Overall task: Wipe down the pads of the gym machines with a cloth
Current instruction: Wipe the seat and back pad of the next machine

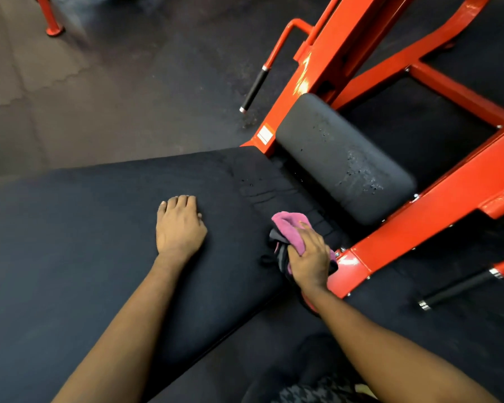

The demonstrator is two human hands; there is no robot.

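Observation:
A large black bench pad (99, 242) fills the lower left of the head view. My left hand (179, 226) rests flat on it, fingers together, holding nothing. My right hand (310, 257) grips a bunched pink and dark cloth (288, 229) against the pad's right end, beside the orange frame (419, 222). Beyond it lies a smaller grey pad (341, 158), speckled with droplets near its far right part. The bench pad's creased end also shows a few droplets.
Orange machine beams (346, 42) run up the right side. A black-gripped handle (255, 87) sticks out at upper centre and another handle (460, 287) at lower right. An orange post foot (51, 23) stands on the dark rubber floor (114, 82) at top left.

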